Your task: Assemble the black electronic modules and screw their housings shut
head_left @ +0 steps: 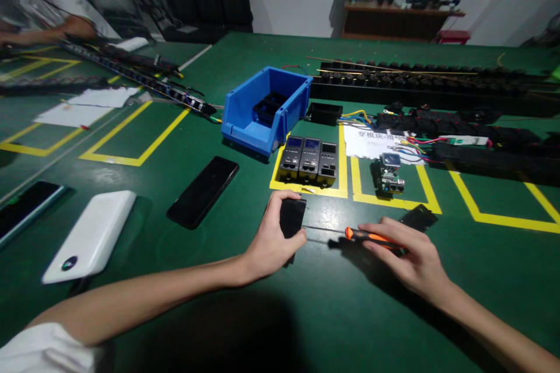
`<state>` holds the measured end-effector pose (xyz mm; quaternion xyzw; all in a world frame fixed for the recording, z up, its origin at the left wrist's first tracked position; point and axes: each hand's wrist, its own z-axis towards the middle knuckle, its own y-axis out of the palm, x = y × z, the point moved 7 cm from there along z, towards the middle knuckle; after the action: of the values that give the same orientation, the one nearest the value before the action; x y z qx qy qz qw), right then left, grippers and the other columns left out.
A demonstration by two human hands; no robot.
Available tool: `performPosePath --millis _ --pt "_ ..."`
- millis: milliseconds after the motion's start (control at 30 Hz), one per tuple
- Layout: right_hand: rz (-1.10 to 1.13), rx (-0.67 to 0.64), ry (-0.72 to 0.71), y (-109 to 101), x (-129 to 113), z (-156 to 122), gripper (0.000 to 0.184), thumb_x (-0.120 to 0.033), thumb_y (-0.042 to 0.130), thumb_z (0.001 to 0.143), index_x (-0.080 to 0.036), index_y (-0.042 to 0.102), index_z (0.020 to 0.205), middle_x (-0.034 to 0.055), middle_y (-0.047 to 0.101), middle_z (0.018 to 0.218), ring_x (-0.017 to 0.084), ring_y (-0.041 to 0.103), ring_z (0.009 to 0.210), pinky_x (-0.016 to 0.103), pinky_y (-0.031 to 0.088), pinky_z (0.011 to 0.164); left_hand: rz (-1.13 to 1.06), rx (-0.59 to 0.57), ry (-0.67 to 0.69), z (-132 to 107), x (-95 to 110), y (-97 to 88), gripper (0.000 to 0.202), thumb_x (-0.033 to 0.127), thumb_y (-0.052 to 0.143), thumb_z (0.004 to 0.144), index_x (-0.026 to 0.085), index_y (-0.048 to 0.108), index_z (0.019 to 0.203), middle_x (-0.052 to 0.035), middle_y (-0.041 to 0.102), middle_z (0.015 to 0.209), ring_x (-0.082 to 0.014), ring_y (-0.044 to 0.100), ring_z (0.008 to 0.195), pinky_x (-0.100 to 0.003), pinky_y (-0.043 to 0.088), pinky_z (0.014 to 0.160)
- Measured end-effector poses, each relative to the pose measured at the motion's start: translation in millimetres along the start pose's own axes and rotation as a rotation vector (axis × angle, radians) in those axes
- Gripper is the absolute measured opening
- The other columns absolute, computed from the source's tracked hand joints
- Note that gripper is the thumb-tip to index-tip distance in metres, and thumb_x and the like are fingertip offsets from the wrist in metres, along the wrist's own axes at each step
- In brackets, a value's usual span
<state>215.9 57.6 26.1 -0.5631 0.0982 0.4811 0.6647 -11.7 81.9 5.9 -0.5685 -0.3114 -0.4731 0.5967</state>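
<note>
My left hand (275,236) is closed around a black plastic housing (292,217), thumb and fingers on opposite edges. My right hand (409,253) grips a screwdriver (363,235) by its orange and black handle. Its thin shaft points left, and the tip reaches the edge of the housing; whether it goes inside I cannot tell. Just past my right hand lies a flat black plate (419,218), partly covered by the fingers. Beyond my hands, three black modules (308,160) with small screens stand side by side. To their right sits a bare circuit board module (391,175).
A blue bin (249,131) with black parts inside stands behind. Phones (203,192) and a white power bank (91,236) lie at left. Long black rails (437,81) and wired strips (485,154) line the back right. Another person's arm (65,29) rests at far left.
</note>
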Motion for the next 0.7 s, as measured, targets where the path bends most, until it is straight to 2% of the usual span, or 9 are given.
performPosePath --millis 100,167,233,300,367,433,500,567,700 --pt "0.001 0.043 -0.113 -0.6 -4.7 -2.3 0.039 -0.008 0.067 0.081 -0.019 0.064 0.118 0.0053 0.067 0.08 0.016 0.06 0.068 0.028 0.047 0.061 0.006 -0.002 0.001 -0.3 0.2 0.1 0.05 0.008 0.059 0.072 0.022 0.04 0.116 -0.0047 0.048 0.115 -0.0211 0.048 0.113 -0.036 0.038 0.102" --pt "0.031 0.081 -0.128 -1.2 -5.8 -2.9 0.041 -0.007 0.07 0.078 -0.021 0.066 0.117 0.0047 0.067 0.08 0.016 0.06 0.068 0.028 0.047 0.061 0.01 -0.001 0.002 -0.1 0.3 0.1 0.05 0.008 0.059 0.072 0.022 0.04 0.116 -0.0047 0.048 0.115 -0.0213 0.048 0.114 -0.036 0.038 0.101" --pt "0.104 0.107 -0.011 -0.3 0.6 -2.7 0.034 -0.012 0.071 0.078 -0.023 0.069 0.11 0.0039 0.068 0.081 0.016 0.062 0.068 0.027 0.047 0.06 0.009 0.001 0.001 0.5 0.2 -0.1 0.049 0.008 0.059 0.072 0.022 0.041 0.115 -0.0049 0.048 0.115 -0.0215 0.048 0.114 -0.036 0.038 0.101" --pt "0.253 0.096 0.203 5.2 12.7 -4.6 0.027 -0.023 0.066 0.085 -0.024 0.067 0.112 0.0029 0.069 0.08 0.015 0.062 0.064 0.026 0.049 0.057 0.006 0.001 -0.008 1.1 -0.5 -0.1 0.049 0.009 0.059 0.072 0.022 0.04 0.116 -0.0051 0.049 0.115 -0.0217 0.048 0.114 -0.037 0.039 0.101" --pt "0.431 0.048 0.409 15.0 22.5 -9.6 0.031 -0.033 0.054 0.092 -0.024 0.061 0.121 0.0011 0.066 0.073 0.013 0.06 0.056 0.023 0.047 0.05 0.004 0.005 -0.015 1.5 -1.3 -0.5 0.049 0.009 0.059 0.072 0.022 0.04 0.116 -0.0053 0.049 0.115 -0.0221 0.049 0.114 -0.037 0.039 0.1" --pt "0.517 -0.008 0.506 22.1 25.0 -13.3 0.033 -0.039 0.048 0.095 -0.021 0.06 0.12 -0.0015 0.06 0.061 0.012 0.054 0.047 0.021 0.041 0.042 0.005 0.009 -0.017 1.6 -1.7 -1.1 0.049 0.009 0.059 0.072 0.022 0.041 0.116 -0.0055 0.049 0.116 -0.0226 0.049 0.114 -0.037 0.04 0.1" --pt "0.433 -0.039 0.48 21.3 22.3 -12.5 0.028 -0.039 0.054 0.092 -0.018 0.067 0.105 -0.0008 0.061 0.06 0.012 0.055 0.048 0.021 0.041 0.042 0.007 0.011 -0.015 1.6 -1.7 -1.5 0.05 0.009 0.058 0.072 0.022 0.041 0.116 -0.0057 0.049 0.116 -0.0228 0.049 0.114 -0.037 0.04 0.099" --pt "0.282 -0.031 0.379 15.5 16.5 -8.7 0.021 -0.035 0.06 0.088 -0.018 0.07 0.092 0.0028 0.068 0.069 0.014 0.063 0.057 0.023 0.047 0.051 0.008 0.01 -0.01 1.6 -1.4 -1.6 0.049 0.009 0.058 0.072 0.022 0.041 0.116 -0.0057 0.049 0.116 -0.0225 0.049 0.114 -0.038 0.04 0.1" --pt "0.092 0.037 0.191 5.4 6.0 -3.1 0.015 -0.027 0.064 0.086 -0.02 0.071 0.096 0.0055 0.075 0.089 0.019 0.07 0.078 0.027 0.054 0.07 0.009 0.012 0.006 1.3 -0.2 -1.6 0.049 0.009 0.059 0.072 0.022 0.041 0.116 -0.006 0.049 0.116 -0.023 0.049 0.115 -0.038 0.04 0.1"
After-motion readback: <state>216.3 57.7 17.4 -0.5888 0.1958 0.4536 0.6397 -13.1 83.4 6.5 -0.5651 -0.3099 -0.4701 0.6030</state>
